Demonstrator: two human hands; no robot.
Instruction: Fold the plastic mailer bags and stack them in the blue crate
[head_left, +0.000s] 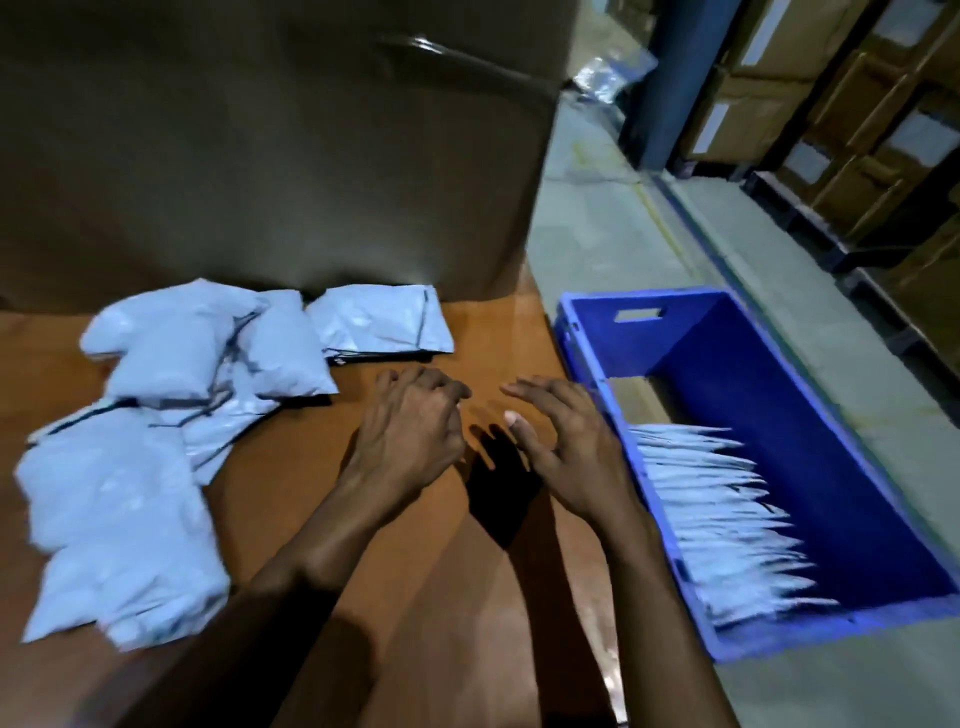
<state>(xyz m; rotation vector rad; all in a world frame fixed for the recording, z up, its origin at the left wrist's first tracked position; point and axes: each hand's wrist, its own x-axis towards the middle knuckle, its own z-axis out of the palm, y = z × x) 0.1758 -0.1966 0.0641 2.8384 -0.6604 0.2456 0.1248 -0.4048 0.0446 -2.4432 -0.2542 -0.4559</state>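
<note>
The left hand (410, 436) and right hand (566, 462) hover empty above the brown wooden bench (291, 467), fingers loosely bent, gripping nothing. Pale grey plastic mailer bags (156, 426) lie heaped within left reach. Folded bags (727, 519) sit in the blue plastic crate (779, 395) at the right, likely to keep transfers short.

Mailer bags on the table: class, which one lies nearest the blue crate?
The flat mailer bag at the far right of the rumpled heap; every other bag lies farther left of the blue crate.
</note>
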